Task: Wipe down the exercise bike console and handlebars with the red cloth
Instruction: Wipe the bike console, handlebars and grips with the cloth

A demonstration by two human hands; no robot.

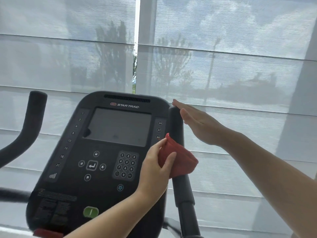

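Observation:
The black exercise bike console (106, 152) fills the middle of the view, with a grey screen and a number keypad. The right handlebar (176, 124) stands upright beside it. My left hand (156, 169) pinches the folded red cloth (180, 162) and holds it wrapped against that handlebar, about halfway up. My right hand (197, 122) is flat with straight fingers, its fingertips resting by the handlebar's top end. The left handlebar (32, 115) curves up at the far left, untouched.
Translucent grey window blinds (240, 66) hang just behind the bike. A green button (91, 212) sits low on the console, and a red part (46, 232) shows at its bottom edge.

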